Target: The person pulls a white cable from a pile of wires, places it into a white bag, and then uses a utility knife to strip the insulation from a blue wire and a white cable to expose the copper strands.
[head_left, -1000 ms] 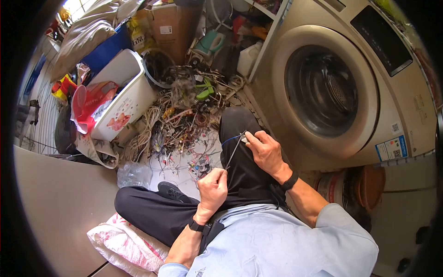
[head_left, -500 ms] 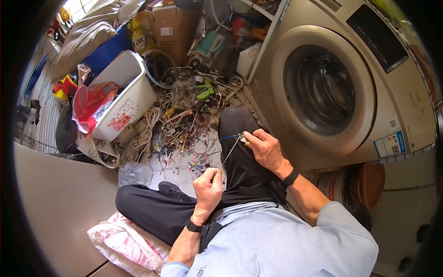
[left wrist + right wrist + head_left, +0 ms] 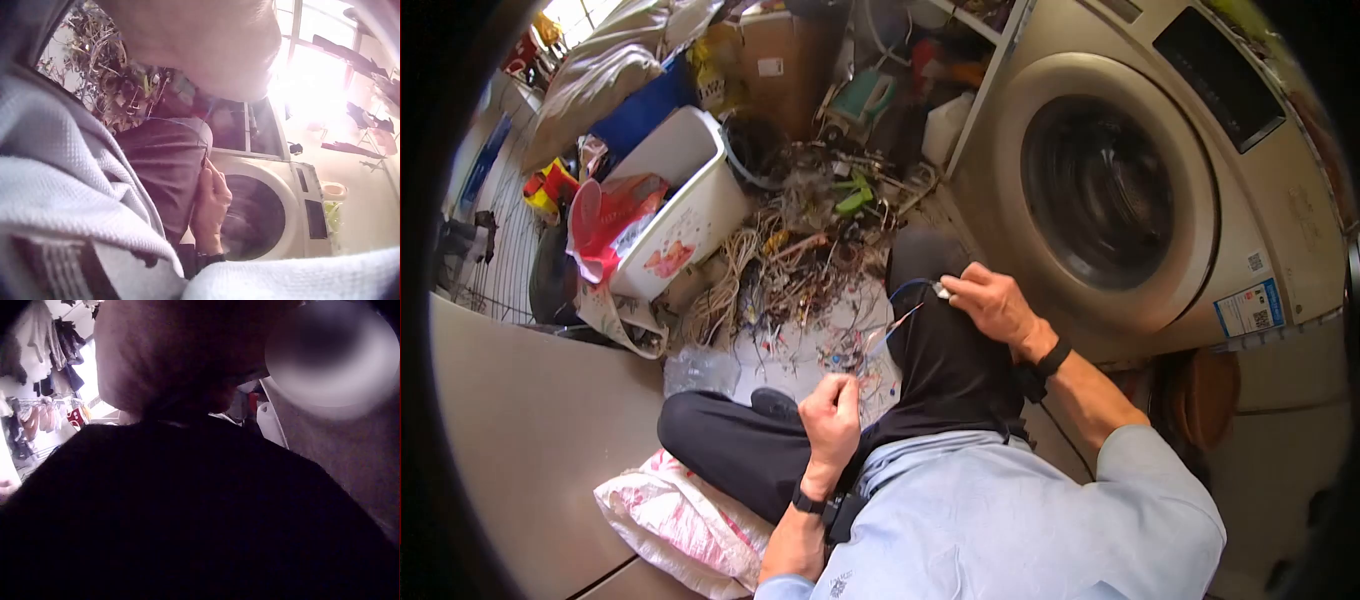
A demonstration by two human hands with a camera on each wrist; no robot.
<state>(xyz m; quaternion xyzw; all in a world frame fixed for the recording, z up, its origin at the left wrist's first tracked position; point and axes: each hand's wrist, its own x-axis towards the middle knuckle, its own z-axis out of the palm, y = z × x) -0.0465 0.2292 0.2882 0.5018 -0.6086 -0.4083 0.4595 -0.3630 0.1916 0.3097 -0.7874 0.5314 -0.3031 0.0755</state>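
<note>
A small white piece held only by the fingertips could slip and be lost among the scraps below.
The right hand (image 3: 997,305) pinches the white piece (image 3: 943,289) and a blue wire (image 3: 908,285) above the right knee (image 3: 928,258); the left hand (image 3: 830,418) is curled, apparently clamped on a blurred pale wire (image 3: 907,316). A loosened pinch or sudden tug could drop the piece past the knee to the near edge of the floor (image 3: 775,348), beside the wire heap (image 3: 800,262), where it would be hard to find; a springing wire end could flick a finger. Half a second ago the pale wire ran straight between both hands; now its upper end seems apart from the white piece, and the hands are farther apart.
</note>
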